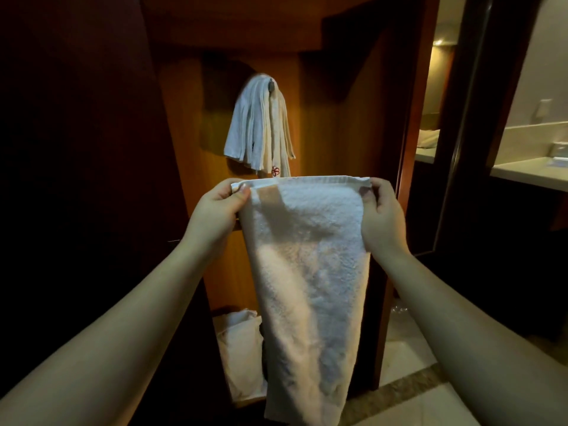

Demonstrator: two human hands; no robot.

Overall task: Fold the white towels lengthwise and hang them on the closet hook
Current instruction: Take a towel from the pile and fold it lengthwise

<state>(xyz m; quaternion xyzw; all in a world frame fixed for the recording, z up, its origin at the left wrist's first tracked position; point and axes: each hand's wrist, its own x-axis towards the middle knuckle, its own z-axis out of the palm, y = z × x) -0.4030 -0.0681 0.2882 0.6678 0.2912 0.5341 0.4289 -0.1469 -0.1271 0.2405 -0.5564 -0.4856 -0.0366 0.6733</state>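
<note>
A white towel hangs straight down in front of me, its hemmed top edge stretched level. My left hand pinches the top left corner and my right hand pinches the top right corner. Beyond it, on the back wall of the wooden closet, several white towels hang bunched over a dark hook. The held towel's top edge sits just below their lower ends.
More white cloth lies piled low in the closet, partly hidden by the held towel. The closet's wooden frame rises at right, with a dark doorway and a pale counter beyond. Tiled floor lies at lower right.
</note>
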